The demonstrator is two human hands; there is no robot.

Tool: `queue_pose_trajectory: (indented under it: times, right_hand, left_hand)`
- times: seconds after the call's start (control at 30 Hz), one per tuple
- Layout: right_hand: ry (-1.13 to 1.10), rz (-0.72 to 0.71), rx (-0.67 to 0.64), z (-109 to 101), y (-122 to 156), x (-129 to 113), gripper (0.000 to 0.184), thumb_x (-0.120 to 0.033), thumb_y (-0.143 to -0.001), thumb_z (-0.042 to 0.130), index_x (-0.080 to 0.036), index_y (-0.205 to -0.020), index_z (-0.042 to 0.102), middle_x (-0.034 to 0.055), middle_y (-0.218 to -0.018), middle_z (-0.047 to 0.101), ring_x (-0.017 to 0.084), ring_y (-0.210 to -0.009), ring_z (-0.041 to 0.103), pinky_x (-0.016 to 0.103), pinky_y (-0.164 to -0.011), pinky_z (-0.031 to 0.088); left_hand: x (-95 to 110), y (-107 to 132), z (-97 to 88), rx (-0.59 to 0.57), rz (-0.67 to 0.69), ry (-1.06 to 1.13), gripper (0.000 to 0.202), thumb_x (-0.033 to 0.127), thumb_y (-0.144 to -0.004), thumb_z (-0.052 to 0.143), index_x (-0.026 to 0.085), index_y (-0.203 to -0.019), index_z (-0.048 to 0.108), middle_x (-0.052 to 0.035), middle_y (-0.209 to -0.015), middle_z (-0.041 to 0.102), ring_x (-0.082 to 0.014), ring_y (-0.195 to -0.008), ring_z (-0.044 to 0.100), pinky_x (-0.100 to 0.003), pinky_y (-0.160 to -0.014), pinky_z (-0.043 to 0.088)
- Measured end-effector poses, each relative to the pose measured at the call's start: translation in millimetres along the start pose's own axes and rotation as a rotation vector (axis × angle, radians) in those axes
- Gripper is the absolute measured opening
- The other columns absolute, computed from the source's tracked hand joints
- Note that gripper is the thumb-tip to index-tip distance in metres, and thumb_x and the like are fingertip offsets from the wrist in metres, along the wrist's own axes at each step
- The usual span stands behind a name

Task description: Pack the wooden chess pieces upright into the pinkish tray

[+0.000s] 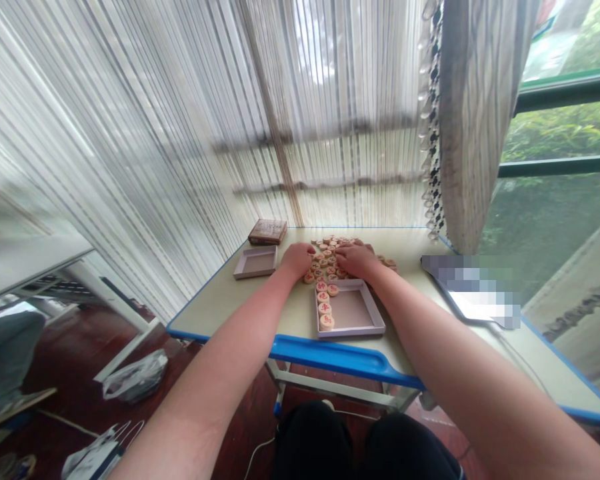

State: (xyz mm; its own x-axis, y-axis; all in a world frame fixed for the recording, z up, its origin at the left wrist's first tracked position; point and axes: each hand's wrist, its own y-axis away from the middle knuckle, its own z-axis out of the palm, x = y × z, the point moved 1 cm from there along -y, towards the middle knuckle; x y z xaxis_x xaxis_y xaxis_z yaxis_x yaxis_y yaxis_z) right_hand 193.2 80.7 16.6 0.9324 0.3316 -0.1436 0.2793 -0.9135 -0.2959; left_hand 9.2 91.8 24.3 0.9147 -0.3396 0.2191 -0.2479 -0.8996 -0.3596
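Both my hands rest on a pile of round wooden game pieces (330, 257) spread over the far middle of a small table (330, 357). My left hand (297, 257) lies knuckles up at the pile's left side, fingers curled down onto the pieces. My right hand (356, 257) covers the pile's right side, fingers laid over the discs. A shallow white box tray (360, 313) sits just in front of the pile, with several pieces lined along its left wall. Whether either hand grips a piece is hidden.
A second shallow tray (255, 262) lies left of the pile, with a brown wooden box (267, 231) behind it. A blurred flat device (473, 293) lies at the right. String curtains hang behind the table. Plastic bags (135, 377) lie on the floor at the left.
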Motion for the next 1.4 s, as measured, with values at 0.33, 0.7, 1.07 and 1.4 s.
queue_pose_trajectory:
  times: [0.33,0.7,1.07,1.4]
  right_hand:
    - [-0.111,0.094,0.045,3.2,-6.6,8.9,0.024,-0.04,-0.072,0.056,-0.03,-0.09,0.069,0.0029,-0.093,0.068,0.028,-0.106,0.045,0.04,-0.088,0.034]
    - [-0.278,0.023,0.134,4.1,-5.6,13.1,0.031,-0.018,-0.066,0.059,-0.025,-0.095,0.068,-0.0004,-0.092,0.067,0.021,-0.095,0.05,0.032,-0.09,0.038]
    - [-0.187,-0.031,0.116,3.7,-5.6,15.1,0.02,-0.024,-0.072,0.059,-0.027,-0.087,0.072,0.0022,-0.086,0.066,0.019,-0.087,0.054,0.032,-0.088,0.038]
    - [-0.28,-0.153,0.081,-0.5,-3.1,9.9,0.018,-0.022,-0.071,0.062,-0.027,-0.083,0.074,0.0017,-0.095,0.065,0.016,-0.087,0.057,0.026,-0.084,0.042]
  left_hand:
    - [13.1,3.8,7.7,-0.047,0.057,0.035,0.038,0.032,-0.085,0.037,0.02,-0.114,0.058,-0.0084,-0.122,0.058,-0.0245,-0.112,0.051,-0.04,-0.095,0.037]
    - [7.3,3.7,7.0,-0.002,0.074,0.046,0.036,0.034,-0.082,0.041,0.018,-0.106,0.063,-0.0087,-0.115,0.061,-0.0239,-0.109,0.052,-0.037,-0.095,0.036]
    - [14.8,12.7,-3.7,0.016,0.203,0.059,0.031,0.046,-0.073,0.057,0.025,-0.092,0.069,-0.0038,-0.105,0.063,-0.0218,-0.103,0.054,-0.036,-0.094,0.038]
    - [14.1,11.5,0.6,-0.046,0.247,0.109,0.029,0.05,-0.069,0.061,0.03,-0.088,0.071,-0.0028,-0.103,0.062,-0.0217,-0.102,0.054,-0.035,-0.093,0.039]
